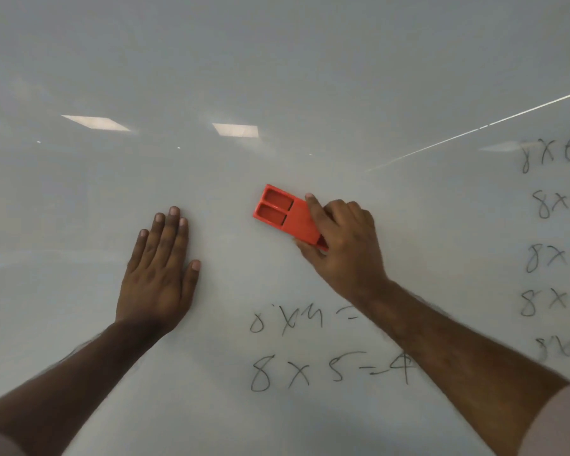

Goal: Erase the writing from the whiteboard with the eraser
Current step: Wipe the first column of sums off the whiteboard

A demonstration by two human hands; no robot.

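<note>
Facing a glossy whiteboard [277, 77] that fills the whole view, its edges nowhere in sight. Right hand [343, 238] closed around the lower right end of a red-orange eraser [287, 213], index finger laid along its upper edge, thumb under the lower edge; that end of the eraser covered by the fingers, the free end tilted up and to the left and showing two rectangular recesses in its back. Eraser pressed flat against the board, above and well apart from the remaining sums. Left hand [160, 274] spread flat on the board to the left, palm down, fingers together and thumb out, holding nothing. Below the eraser, two lines of black writing [310, 350]: the upper one partly smeared, roughly "8x4 =", its end hidden behind the right forearm; the lower one "8 x 5 = 4", the last digits also lost behind the forearm. At the right edge, a second column of sums [553, 245], each beginning "8 x", cut off by the frame so the answers cannot be read; the lowest blurred. Pale rectangles of ceiling lights [236, 130] reflected across the board's middle, plus a thin bright diagonal streak at upper right. Light sleeve cuffs barely visible at both bottom corners.
</note>
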